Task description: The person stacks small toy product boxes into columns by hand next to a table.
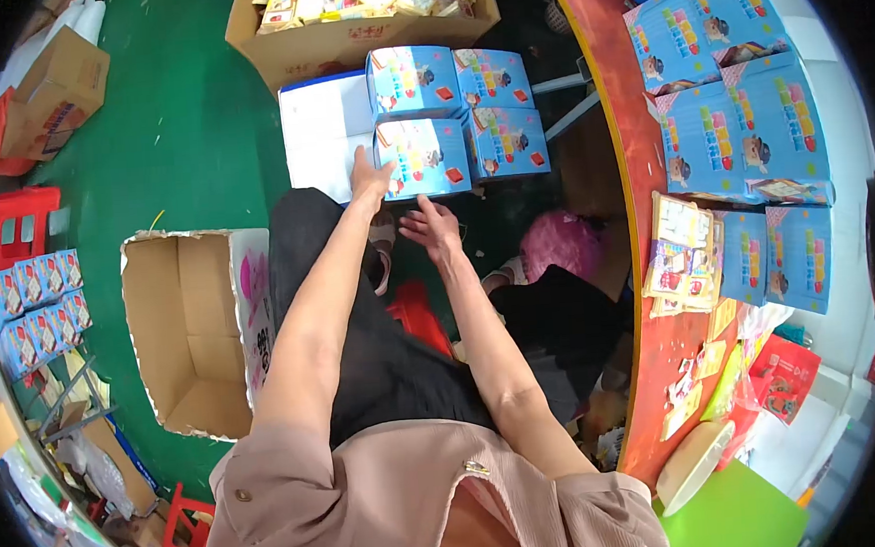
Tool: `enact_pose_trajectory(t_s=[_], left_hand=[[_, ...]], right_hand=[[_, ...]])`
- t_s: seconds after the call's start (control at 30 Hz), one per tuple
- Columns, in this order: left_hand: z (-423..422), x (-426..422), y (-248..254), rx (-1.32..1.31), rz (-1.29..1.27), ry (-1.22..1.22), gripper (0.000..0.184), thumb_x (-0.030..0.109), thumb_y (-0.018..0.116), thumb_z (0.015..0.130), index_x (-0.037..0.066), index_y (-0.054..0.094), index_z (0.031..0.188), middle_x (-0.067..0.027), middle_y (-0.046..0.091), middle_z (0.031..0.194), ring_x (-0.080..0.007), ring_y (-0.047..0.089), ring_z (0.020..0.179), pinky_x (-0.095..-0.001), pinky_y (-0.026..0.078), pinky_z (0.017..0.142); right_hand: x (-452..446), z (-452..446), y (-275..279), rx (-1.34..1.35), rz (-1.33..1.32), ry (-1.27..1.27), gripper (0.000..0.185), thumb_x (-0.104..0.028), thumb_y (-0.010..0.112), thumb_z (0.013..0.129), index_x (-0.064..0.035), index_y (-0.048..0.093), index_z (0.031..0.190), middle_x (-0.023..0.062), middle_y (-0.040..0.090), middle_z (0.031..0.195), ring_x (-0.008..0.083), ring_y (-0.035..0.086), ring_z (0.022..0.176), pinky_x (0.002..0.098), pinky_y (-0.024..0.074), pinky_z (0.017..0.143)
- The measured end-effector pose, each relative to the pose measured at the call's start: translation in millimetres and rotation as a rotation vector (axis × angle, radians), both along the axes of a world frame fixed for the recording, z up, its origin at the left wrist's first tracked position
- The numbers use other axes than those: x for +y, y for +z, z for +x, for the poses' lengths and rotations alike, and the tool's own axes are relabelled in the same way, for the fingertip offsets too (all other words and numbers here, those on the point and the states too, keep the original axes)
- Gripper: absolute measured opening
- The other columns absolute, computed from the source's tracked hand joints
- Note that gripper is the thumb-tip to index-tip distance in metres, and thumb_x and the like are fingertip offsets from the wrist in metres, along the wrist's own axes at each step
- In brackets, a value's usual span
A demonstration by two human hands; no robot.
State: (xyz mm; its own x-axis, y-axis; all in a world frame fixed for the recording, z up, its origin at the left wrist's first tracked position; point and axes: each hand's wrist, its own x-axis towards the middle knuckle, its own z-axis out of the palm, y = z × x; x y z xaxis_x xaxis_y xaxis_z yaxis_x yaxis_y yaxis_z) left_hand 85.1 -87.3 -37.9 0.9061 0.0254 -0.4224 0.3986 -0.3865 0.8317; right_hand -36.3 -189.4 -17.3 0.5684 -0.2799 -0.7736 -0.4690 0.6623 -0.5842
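Note:
Several light-blue printed boxes (420,158) stand in a tight two-by-two block in front of me. Left of them is a white panel (324,130) with a blue edge, perhaps the inside of a larger box. My left hand (370,180) lies against the left side of the nearest left box, fingers extended and thumb toward it. Just below that box's near edge, my right hand (433,226) is open with its fingers apart. Whether its fingertips touch the box I cannot tell. Neither hand is gripped around anything.
A large carton (363,42) full of small packets stands beyond the boxes. An open cardboard box (186,339) sits on the green floor (184,139) to my left. Along my right runs a red table (655,391) with more blue boxes (695,142). A pink bag (559,247) lies below.

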Motion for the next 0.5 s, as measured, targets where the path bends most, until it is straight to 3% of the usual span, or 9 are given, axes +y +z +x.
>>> enact_pose_trajectory(t_s=[0.07,0.2,0.23,0.33,0.4,0.47,0.5], left_hand=[[-2.0,0.8,-1.1,0.053,-0.007,-0.025,0.069,0.021,0.073,0.082,0.004,0.041,0.14,-0.0208,0.058,0.122,-0.028,0.058,0.11,-0.036,0.049,0.088],[3.0,-5.5,-10.7,0.16,-0.227,-0.044,0.046,0.019,0.069,0.086,0.007,0.053,0.128,-0.0125,0.065,0.101,-0.0214,0.066,0.085,-0.0369,0.054,0.063],[6.0,-8.7,-14.5,0.195,-0.31,-0.029,0.04,0.018,0.068,0.087,0.008,0.056,0.124,-0.0101,0.066,0.095,-0.0195,0.067,0.078,-0.0367,0.053,0.056],[13.6,-18.6,-1.5,0.164,-0.379,-0.027,0.035,0.014,0.068,0.085,0.001,0.06,0.117,-0.011,0.069,0.093,-0.0156,0.064,0.074,-0.0317,0.049,0.062],[18.1,-20.8,18.7,0.194,-0.277,-0.067,0.033,0.009,0.065,0.086,0.0,0.059,0.117,-0.0104,0.069,0.092,-0.0166,0.065,0.077,-0.0339,0.05,0.063],[30.9,-20.0,-58.3,0.131,-0.454,-0.056,0.03,0.005,0.063,0.088,0.001,0.059,0.117,-0.0097,0.068,0.097,-0.017,0.066,0.08,-0.0345,0.052,0.065],[32.6,-22.4,-49.2,0.148,-0.608,-0.026,0.031,0.003,0.061,0.088,0.0,0.058,0.119,-0.0096,0.067,0.099,-0.0175,0.066,0.082,-0.0346,0.054,0.067]], right_hand=[[-9.3,-5.0,6.4,-0.132,0.061,-0.107,0.045,-0.025,0.068,0.088,0.0035,0.048,0.116,0.0142,0.059,0.095,0.0287,0.066,0.086,0.0409,0.0607,0.071],[-32.8,14.7,-6.0,-0.204,0.004,-0.023,0.037,-0.02,0.065,0.089,0.0021,0.051,0.115,0.0142,0.06,0.096,0.0267,0.065,0.087,0.0378,0.0589,0.074],[-37.5,20.2,-8.2,-0.207,-0.06,0.0,0.037,-0.018,0.066,0.089,0.005,0.051,0.114,0.0176,0.061,0.1,0.0316,0.064,0.094,0.0446,0.0573,0.079],[-44.3,30.0,-10.1,-0.177,-0.037,-0.072,0.035,-0.017,0.065,0.089,0.0037,0.052,0.115,0.0159,0.061,0.098,0.0305,0.065,0.091,0.0438,0.057,0.079],[-40.5,30.3,-16.4,-0.18,-0.093,-0.068,0.034,-0.019,0.066,0.089,0.0012,0.054,0.113,0.0127,0.061,0.094,0.0274,0.066,0.087,0.0415,0.058,0.076],[-36.1,25.5,-5.3,-0.153,-0.106,-0.031,0.031,-0.02,0.065,0.089,-0.0001,0.055,0.111,0.0108,0.063,0.092,0.0237,0.066,0.082,0.0391,0.0585,0.072],[-36.2,22.5,2.7,-0.117,-0.145,-0.003,0.031,-0.021,0.065,0.089,-0.0011,0.056,0.111,0.01,0.063,0.091,0.0217,0.066,0.081,0.0376,0.0583,0.07]])
